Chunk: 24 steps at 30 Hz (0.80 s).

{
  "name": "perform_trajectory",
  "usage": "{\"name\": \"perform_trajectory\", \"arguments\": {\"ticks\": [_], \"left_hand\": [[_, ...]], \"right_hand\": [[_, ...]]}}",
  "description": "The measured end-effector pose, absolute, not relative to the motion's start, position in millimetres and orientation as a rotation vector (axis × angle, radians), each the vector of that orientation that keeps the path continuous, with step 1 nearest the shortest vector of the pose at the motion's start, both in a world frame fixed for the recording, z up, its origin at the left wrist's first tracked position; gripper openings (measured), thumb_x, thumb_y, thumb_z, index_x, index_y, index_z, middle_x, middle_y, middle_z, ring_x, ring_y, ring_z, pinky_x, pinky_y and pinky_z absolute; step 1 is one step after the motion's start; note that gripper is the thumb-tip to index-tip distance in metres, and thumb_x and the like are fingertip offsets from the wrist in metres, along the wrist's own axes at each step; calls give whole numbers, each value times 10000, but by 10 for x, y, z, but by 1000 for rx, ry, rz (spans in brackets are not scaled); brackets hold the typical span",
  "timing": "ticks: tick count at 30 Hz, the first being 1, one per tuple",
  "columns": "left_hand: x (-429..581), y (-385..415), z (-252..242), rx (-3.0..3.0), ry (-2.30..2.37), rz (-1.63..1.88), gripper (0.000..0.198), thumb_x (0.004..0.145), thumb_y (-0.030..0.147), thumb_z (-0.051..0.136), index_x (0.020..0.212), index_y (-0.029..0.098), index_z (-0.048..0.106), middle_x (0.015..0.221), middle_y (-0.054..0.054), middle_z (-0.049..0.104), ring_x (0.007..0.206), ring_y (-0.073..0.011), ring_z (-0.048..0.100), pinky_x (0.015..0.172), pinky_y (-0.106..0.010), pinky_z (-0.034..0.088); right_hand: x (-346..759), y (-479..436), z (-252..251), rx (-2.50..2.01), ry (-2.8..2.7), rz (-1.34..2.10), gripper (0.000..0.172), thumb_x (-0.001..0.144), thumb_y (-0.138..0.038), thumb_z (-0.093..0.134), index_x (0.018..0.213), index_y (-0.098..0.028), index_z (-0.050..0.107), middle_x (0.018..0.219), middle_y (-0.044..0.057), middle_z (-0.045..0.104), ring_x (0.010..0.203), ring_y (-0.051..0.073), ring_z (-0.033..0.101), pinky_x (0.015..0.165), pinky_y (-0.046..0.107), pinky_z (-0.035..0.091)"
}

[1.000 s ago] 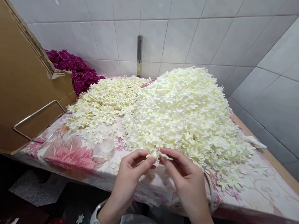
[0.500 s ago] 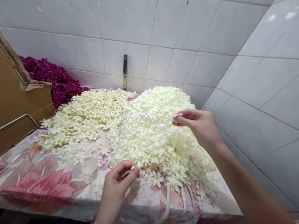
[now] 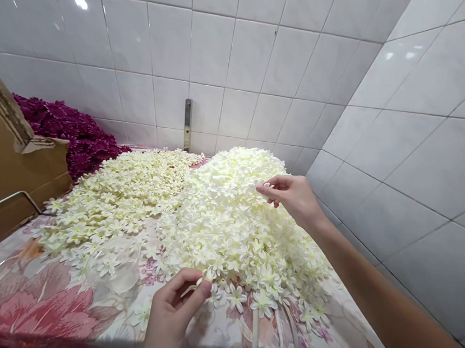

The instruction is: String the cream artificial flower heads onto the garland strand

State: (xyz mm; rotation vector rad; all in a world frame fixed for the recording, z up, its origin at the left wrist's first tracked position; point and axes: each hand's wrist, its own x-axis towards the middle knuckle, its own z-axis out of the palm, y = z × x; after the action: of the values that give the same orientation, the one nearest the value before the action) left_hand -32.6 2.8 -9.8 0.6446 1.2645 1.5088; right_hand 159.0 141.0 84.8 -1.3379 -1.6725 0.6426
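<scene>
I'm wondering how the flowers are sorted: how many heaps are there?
3: a purple heap at the back left, partly behind the cardboard; a low cream heap beside it; a taller white heap farthest right. The cardboard may hide others.

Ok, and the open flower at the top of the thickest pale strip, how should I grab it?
The open flower is probably best pinched by a front petal, coming from your side: it faces up, petals spread, while the big white heap crowds it from behind.
</scene>
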Motion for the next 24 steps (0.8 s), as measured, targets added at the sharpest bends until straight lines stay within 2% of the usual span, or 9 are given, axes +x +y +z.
{"name": "perform_trajectory", "arguments": {"ticks": [3,6,9,11,15,21,24], "left_hand": [[-323,29,-104,642,1260,1502,355,458,416,814,628,151,651,589,21,570,584,-108,561,561,-164,437],[-317,28,-107,629,1262,1500,366,447,415,817,639,150,653,606,16,579,589,-112,566,564,-168,441],[-313,26,-99,632,1264,1499,376,443,424,815,635,149,648,601,12,582,595,-122,567,574,-183,449],[-310,26,-91,643,1271,1494,374,451,430,809,633,148,643,593,11,579,600,-127,564,579,-188,449],[-300,25,-81,654,1273,1473,361,467,425,805,634,151,639,588,10,575,602,-130,561,580,-193,438],[-277,16,-75,660,1283,1473,361,471,432,804,633,155,637,601,9,566,594,-129,553,552,-190,419],[-276,13,-80,672,1286,1469,359,479,429,803,635,152,636,603,5,562,596,-130,551,547,-190,416]], "right_hand": [[1624,1439,821,-1345,-1669,661,238,644,-383,704,657,-146,679,551,14,579,482,99,498,472,223,406],[1665,1467,807,-1363,-1650,717,169,662,-249,675,799,-155,701,688,23,649,608,124,597,603,230,474],[1696,1482,808,-1397,-1621,760,266,672,-130,613,927,-156,683,776,35,679,699,152,648,681,254,501],[1700,1486,811,-1409,-1602,760,237,684,-112,585,901,-147,676,753,45,679,670,154,651,671,267,515],[1677,1477,822,-1428,-1597,709,40,684,-163,625,711,-140,643,646,46,653,571,148,629,604,268,526],[1651,1428,872,-1492,-1679,493,253,576,-324,763,563,-148,583,502,19,583,439,131,548,453,245,431],[1665,1425,893,-1520,-1767,365,231,601,-342,742,634,-151,616,566,17,606,468,128,554,474,244,421]]}}
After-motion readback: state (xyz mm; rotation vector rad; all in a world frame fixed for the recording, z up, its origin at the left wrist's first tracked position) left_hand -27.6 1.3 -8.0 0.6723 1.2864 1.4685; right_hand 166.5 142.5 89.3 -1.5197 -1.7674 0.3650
